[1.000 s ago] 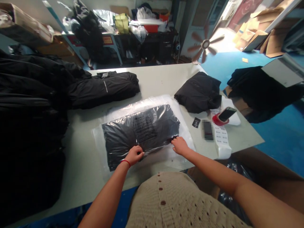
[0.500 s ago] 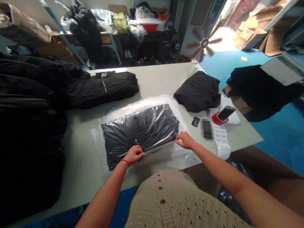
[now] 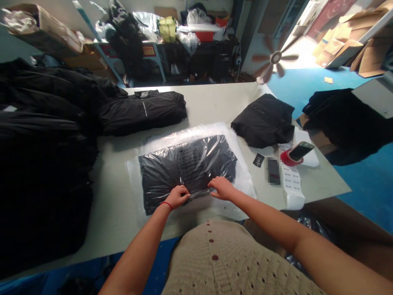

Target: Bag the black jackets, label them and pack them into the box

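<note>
Bagged black garment [image 3: 162, 174], flat on the pale worktop [image 3: 113, 196], lies just beyond the left hand [image 3: 178, 196] and right hand [image 3: 222, 188], long axis left to right, right end farther off. The left fingers pinch its near edge mid-length; the right fingers bend close by, whether gripping I cannot tell.

No text can be read. Blurred print is seen on the clear bag [image 3: 188, 170] at centre, the label strip [image 3: 292, 180] and the black card [image 3: 258, 160] at right.
</note>
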Tool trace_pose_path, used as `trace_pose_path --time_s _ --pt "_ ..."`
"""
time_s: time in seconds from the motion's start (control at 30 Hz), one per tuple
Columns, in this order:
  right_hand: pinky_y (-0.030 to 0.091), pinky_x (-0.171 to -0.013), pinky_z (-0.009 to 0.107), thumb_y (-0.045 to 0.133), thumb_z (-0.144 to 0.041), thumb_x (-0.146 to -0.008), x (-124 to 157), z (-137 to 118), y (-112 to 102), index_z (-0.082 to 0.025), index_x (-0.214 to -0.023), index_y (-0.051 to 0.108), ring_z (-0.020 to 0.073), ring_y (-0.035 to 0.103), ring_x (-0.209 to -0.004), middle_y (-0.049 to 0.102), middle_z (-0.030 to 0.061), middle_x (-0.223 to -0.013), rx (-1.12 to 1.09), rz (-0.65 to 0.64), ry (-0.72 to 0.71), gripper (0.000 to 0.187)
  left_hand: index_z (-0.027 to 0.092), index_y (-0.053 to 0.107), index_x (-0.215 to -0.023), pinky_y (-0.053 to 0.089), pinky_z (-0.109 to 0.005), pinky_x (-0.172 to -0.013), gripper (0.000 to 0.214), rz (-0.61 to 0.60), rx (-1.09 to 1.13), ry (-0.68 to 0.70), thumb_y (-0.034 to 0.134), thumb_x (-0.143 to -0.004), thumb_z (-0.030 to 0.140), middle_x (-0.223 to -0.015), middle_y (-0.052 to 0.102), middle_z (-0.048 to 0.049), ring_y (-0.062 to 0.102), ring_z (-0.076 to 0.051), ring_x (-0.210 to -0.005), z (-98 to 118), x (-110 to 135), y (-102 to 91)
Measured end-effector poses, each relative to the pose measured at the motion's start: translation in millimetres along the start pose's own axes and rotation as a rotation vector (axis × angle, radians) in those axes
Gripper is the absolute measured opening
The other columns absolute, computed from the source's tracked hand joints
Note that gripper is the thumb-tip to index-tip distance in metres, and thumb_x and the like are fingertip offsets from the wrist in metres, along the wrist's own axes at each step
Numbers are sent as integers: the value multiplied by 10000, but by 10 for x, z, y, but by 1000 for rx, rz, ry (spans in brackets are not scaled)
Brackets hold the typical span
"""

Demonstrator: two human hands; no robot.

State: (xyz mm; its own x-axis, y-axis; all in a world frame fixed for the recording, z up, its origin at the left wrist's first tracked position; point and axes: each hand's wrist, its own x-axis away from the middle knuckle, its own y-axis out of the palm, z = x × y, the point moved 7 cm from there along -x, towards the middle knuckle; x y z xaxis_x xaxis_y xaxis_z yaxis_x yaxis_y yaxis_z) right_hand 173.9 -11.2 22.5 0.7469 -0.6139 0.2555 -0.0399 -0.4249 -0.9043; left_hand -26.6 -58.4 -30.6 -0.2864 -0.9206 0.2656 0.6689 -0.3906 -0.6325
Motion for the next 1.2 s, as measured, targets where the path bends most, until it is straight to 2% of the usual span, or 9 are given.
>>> trace_pose_path --time_s 0.17,0.3,0.43,0.57,0.7,0.8,0.9,1.07,1.2 --pt "395 -789 304 693 -384 -785 -221 18 47 -241 -924 701 219 617 -942 721 32 -960 19 -160 103 200 200 705 -697 423 -288 -794 251 18 -23 -19 561 -786 385 -819 685 -50 560 -178 -814 23 14 2" --pt "406 -776 315 685 -441 -783 -380 -254 -28 -238 -938 708 242 628 -952 725 57 -975 73 -135 63 257 197 712 -726 417 -292 -773 248 33 -47 -26 546 -798 367 -806 676 -52 560 -180 -799 26 15 4" --pt "406 -754 297 634 -339 -824 -536 -535 32 -228 -901 711 235 623 -974 720 63 -980 72 -136 -80 155 194 704 -718 411 -292 -760 239 35 -52 -13 546 -806 350 -798 668 -53 558 -180 -783 38 16 -7" --pt "401 -692 271 529 -318 -901 -616 -453 101 -238 -1017 669 206 647 -880 726 53 -953 -5 -182 -13 198 208 708 -747 403 -297 -759 250 -6 -102 -23 595 -786 428 -828 662 -49 552 -190 -810 94 20 8" --pt "397 -667 264 484 -350 -933 -626 -336 106 -230 -1080 630 197 650 -835 719 55 -974 -44 -214 85 239 234 718 -781 402 -331 -818 234 -52 -237 -92 677 -731 459 -931 642 -57 541 -229 -918 139 31 51" --pt "407 -723 271 548 -459 -896 -598 -403 134 -230 -975 672 211 627 -898 706 53 -958 -38 -257 16 272 239 709 -806 401 -351 -855 186 -88 -273 -118 648 -771 411 -1000 625 -51 537 -235 -976 148 49 70" --pt "406 -799 305 687 -569 -759 -543 -503 175 -235 -925 699 251 568 -998 666 67 -1006 3 -273 -77 373 224 688 -824 408 -336 -855 194 -88 -219 -114 589 -820 391 -991 638 -41 550 -211 -964 138 55 40" --pt "375 -843 349 697 -385 -790 -464 -532 214 -257 -920 720 257 498 -1045 607 74 -1065 35 -253 -66 184 220 654 -822 437 -302 -814 221 -79 -183 -152 512 -860 384 -898 666 -24 577 -183 -895 139 7 -26" --pt "349 -850 360 679 -367 -803 -373 -535 228 -255 -899 723 249 471 -1036 600 67 -1074 -2 -219 -106 154 232 630 -923 452 -307 -791 162 -124 -311 -175 620 -769 282 -925 676 -36 601 -207 -901 252 -61 -43"
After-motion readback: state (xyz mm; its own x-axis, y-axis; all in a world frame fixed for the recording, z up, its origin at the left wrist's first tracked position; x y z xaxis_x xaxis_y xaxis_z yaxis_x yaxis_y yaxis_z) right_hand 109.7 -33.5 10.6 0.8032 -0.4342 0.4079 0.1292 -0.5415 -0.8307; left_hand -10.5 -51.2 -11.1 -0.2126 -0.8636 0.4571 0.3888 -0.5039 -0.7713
